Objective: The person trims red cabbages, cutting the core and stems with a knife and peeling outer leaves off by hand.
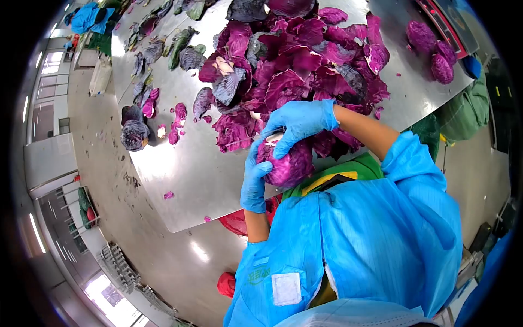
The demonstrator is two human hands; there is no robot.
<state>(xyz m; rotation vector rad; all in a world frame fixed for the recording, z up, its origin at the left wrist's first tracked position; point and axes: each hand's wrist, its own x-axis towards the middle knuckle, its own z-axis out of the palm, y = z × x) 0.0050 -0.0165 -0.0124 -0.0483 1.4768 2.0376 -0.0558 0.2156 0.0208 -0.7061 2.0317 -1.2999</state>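
Observation:
A round red cabbage (291, 166) is held close to my body at the table's near edge. My left hand (254, 182), in a blue glove, cups its left side with the thumb across the front. From above, my right hand (298, 124), also gloved in blue, curls its fingers over the cabbage top. A pale patch, perhaps the stem end, shows between the fingers; whether a small tool is there I cannot tell. Just beyond my hands lies a large heap of loose purple cabbage leaves (289, 82), partly hidden by my right hand.
The metal table (185, 201) carries scattered dark leaves (152, 52) and a dark-leaved cabbage (134, 134) at its left edge. Several trimmed cabbages (421, 37) sit at the far right beside a red-rimmed device (444, 24). A green sack (463, 109) stands off the right corner.

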